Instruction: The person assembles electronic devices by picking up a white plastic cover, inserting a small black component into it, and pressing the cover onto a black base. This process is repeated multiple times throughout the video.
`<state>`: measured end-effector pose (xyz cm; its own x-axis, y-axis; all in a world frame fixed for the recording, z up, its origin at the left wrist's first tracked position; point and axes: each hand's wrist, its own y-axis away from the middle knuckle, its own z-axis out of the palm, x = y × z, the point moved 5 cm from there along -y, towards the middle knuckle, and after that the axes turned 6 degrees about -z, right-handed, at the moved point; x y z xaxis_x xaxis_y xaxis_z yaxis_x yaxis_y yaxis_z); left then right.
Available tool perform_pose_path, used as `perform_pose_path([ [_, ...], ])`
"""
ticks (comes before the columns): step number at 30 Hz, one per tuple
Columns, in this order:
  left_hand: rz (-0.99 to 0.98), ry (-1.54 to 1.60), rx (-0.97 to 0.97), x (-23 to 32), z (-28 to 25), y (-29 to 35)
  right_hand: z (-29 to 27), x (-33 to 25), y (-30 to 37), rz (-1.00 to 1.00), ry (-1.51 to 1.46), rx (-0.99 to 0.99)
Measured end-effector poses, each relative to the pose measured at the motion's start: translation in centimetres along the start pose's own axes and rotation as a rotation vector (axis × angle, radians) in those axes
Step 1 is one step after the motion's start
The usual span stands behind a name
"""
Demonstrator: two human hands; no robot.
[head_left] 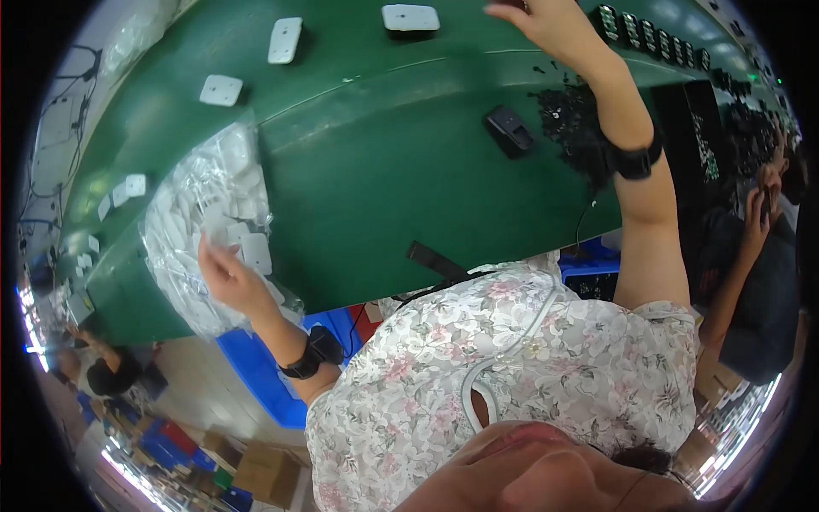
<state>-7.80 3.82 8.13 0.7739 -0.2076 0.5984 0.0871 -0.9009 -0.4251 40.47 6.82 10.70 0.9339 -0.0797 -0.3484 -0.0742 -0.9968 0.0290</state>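
Observation:
My left hand (229,277) is at a clear plastic bag (183,192) full of white plastic covers, on the left of the green table. Its thumb and fingers are apart, with a blurred whitish patch by the fingertips. One white cover (256,253) lies beside them at the bag's edge. My right hand (542,21) reaches to the far side, its fingers mostly cut off by the picture's top edge. To its left lies a white cover on a dark base (410,19). Two more white-topped pieces, one upright (285,40) and one tilted (222,90), lie farther left.
A black device (509,130) lies right of the middle, near a heap of small black parts (567,124) under my right forearm. Several dark units with green boards (653,38) line the far right. Blue bins (260,375) stand below the table edge. Other people sit at both sides.

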Motion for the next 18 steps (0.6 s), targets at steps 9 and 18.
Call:
perform_pose_path([
  [9, -0.288, 0.713, -0.479, 6.5, 5.8, 2.3, 5.9, 1.3, 9.1, -0.138, 0.019, 0.283],
  [18, -0.297, 0.922, -0.741, 11.2, 10.9, 5.1, 9.8, -0.8, 7.0, -0.238, 0.090, 0.301],
])
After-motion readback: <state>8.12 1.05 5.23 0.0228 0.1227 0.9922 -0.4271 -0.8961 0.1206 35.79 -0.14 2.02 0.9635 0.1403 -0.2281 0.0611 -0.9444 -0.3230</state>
